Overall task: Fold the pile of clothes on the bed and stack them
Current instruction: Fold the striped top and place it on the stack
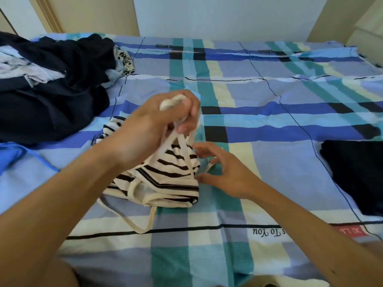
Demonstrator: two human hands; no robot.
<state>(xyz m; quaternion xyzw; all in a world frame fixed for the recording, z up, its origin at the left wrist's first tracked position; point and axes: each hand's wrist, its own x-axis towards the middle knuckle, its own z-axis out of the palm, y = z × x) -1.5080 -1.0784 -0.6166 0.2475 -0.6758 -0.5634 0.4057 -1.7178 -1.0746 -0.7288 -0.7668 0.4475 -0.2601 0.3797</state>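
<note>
On the bed [269, 96], covered with a plaid sheet in blue, teal, cream and black, we see from the head camera a striped garment [165, 175] lying bunched in the middle, cream with black stripes and thin cream straps. Our left hand [149, 125] is raised above it, fingers closed around a bundle of those straps [182, 141], which run taut from the fist down to the garment's upper edge; a bit of cream cloth pokes out at the top of the fist. Our right hand [223, 172] rests low just to the right of the garment, fingers spread and curled loosely, the fingertips touching its right edge and one loose strap loop; we cannot tell for certain that it grips anything, and it looks mostly open. Another strap loop [132, 220] trails from the garment's near side across the sheet toward us. At the far left lies the unfolded pile of clothes [53, 79], mostly dark navy with pale blue and white pieces and a bit of floral fabric at its far right edge. A blue cloth [10, 156] shows at the left border, near the pile. Well apart, at the right edge of the bed, sits a folded dark garment [356, 175], lying flat. Upside-down lettering [267, 232] is printed on the sheet near the front edge.
</note>
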